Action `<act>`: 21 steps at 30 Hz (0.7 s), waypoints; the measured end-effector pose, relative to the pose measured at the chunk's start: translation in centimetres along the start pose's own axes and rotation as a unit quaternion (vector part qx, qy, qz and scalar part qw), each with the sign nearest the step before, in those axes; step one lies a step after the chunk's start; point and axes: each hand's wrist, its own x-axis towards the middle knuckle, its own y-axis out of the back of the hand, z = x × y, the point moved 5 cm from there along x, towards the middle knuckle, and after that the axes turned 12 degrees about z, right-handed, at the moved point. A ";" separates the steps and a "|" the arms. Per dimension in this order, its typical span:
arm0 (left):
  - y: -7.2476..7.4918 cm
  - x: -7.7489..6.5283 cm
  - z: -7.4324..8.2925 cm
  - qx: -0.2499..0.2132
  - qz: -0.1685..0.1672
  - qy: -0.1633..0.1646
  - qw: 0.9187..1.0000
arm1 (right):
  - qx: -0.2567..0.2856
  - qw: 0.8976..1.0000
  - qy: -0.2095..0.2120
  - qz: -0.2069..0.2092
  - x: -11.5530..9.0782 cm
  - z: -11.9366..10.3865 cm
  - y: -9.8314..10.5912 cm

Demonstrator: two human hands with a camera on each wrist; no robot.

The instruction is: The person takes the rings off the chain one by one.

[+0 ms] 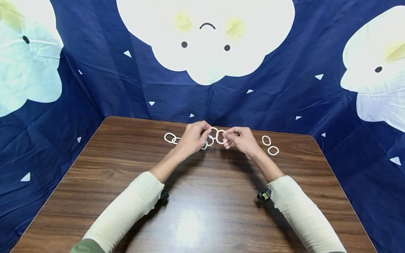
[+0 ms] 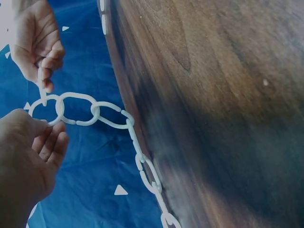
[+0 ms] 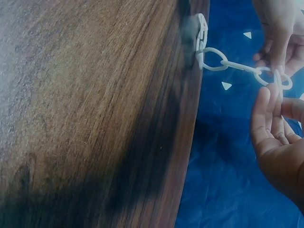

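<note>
A chain of white plastic links (image 2: 96, 112) hangs from my left hand (image 1: 192, 138) and runs down onto the table. My left thumb and fingers pinch its end link (image 2: 61, 108). Opposite it, my right hand (image 1: 243, 141) pinches another white link (image 2: 41, 84) between thumb and fingertips. That link meets the end link and looks hooked through it in the left wrist view. Both hands are raised near the table's far edge. In the head view the left hand hides part of the chain, whose other end (image 1: 173, 140) lies to its left.
Two loose white links, one farther back (image 1: 263, 140) and one nearer (image 1: 273, 155), lie right of my right hand on the brown wooden table (image 1: 221, 196). A blue cloth (image 1: 126, 88) with white clouds and triangles hangs behind and beside the table.
</note>
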 end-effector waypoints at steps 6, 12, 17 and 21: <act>0.0 0.3 0.0 -0.004 0.004 0.003 1.000 | -0.002 1.000 0.003 -0.010 0.0 0.0 0.0; 0.3 0.5 -0.4 0.002 0.005 0.008 1.000 | -0.014 1.000 0.004 -0.018 0.0 0.2 0.4; 0.7 0.7 -1.3 0.011 0.021 0.042 0.999 | -0.017 1.000 -0.009 -0.006 0.1 0.6 1.5; 0.6 0.7 -1.3 0.010 0.010 0.050 0.999 | -0.019 1.000 -0.016 -0.001 0.1 1.0 2.1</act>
